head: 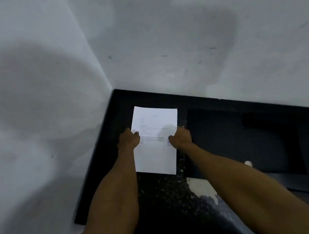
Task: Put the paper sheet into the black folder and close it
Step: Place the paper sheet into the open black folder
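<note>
A white paper sheet (157, 151) with faint printed lines is held over the dark countertop (166, 197), near the wall corner. My left hand (128, 140) grips its left edge, thumb on top. My right hand (180, 138) grips its right edge. The black folder (237, 143) lies flat on the counter to the right of the sheet, dark against dark; whether it lies open is hard to tell.
White walls (31, 113) meet in a corner just behind the sheet and bound the counter at the left and back. A small pale round object (248, 163) rests by my right forearm. Pale worn patches (202, 187) mark the counter's near side.
</note>
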The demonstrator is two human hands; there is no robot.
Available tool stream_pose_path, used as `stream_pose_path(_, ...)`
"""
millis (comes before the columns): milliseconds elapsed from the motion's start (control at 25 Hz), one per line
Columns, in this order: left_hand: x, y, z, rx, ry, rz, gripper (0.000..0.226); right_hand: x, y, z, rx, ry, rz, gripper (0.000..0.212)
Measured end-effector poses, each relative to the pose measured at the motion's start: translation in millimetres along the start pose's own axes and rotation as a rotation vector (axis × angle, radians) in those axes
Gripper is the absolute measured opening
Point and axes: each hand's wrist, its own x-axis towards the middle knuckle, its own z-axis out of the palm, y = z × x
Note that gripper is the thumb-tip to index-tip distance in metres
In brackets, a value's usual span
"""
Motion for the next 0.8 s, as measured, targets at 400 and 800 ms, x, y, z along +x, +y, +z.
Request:
stream_pose_path(400, 13.4, -10.6, 11.3, -0.321, 0.001, -0.122, 0.063, 22.0, -2.7, 29.9, 0.11, 0.077, 0.268, 0.029)
stream_pose_path(800, -15.0, 27.9, 43.2, -0.303, -0.073, -0.044, 0.036, 13.9, 52.4, -31.2, 0.257, 0.186, 0.268, 0.021)
